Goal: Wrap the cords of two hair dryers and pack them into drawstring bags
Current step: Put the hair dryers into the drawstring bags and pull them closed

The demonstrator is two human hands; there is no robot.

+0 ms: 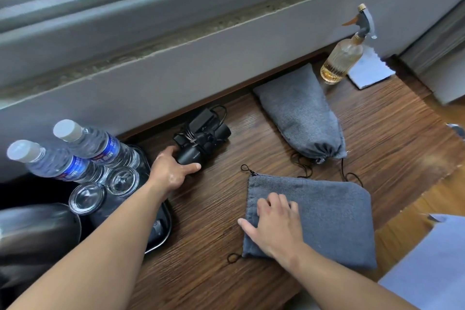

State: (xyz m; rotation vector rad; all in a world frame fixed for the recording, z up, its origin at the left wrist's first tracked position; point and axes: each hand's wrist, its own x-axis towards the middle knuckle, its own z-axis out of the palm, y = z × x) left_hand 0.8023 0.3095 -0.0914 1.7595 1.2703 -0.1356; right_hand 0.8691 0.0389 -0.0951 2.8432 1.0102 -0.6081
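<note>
Black hair dryer (pixel 201 143) gripped in left hand (pixel 173 171); right hand (pixel 274 224) rests spread on grey bag (pixel 334 221); we advise opening it first.

Desk (pixel 214 209) layout
Hair dryer (pixel 201 143) left of flat bag (pixel 332 221); filled bag (pixel 299 113) behind the flat one; spray bottle (pixel 342 60) farther back.
</note>
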